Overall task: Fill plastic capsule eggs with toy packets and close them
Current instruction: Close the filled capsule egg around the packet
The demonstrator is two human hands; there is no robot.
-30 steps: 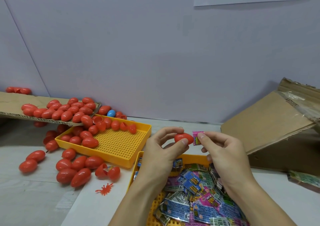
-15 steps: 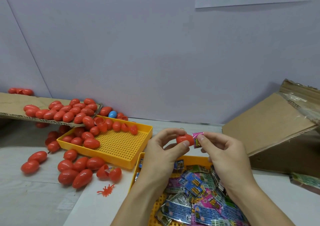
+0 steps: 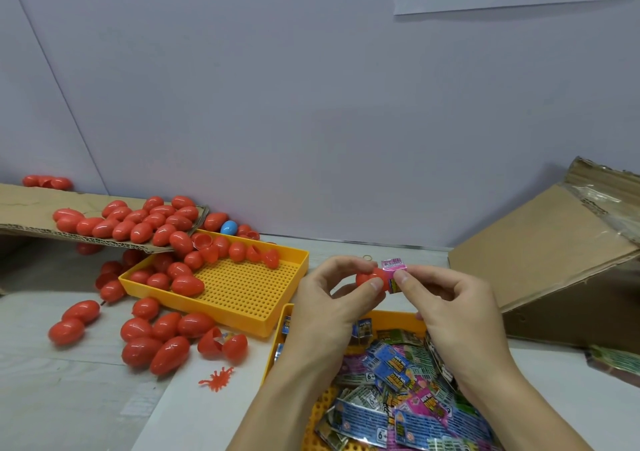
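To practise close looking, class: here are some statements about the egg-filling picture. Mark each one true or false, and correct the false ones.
1. The left hand holds a red egg half. True.
2. The right hand pinches a folded pink packet at the egg's opening. True.
3. The one blue egg lies in the tray of packets. False: it lies by the wall, behind the tray of eggs.
4. The small red spider toy lies inside a tray. False: it lies on the table, outside both trays.
5. Red eggs lie on a cardboard sheet at the left. True.
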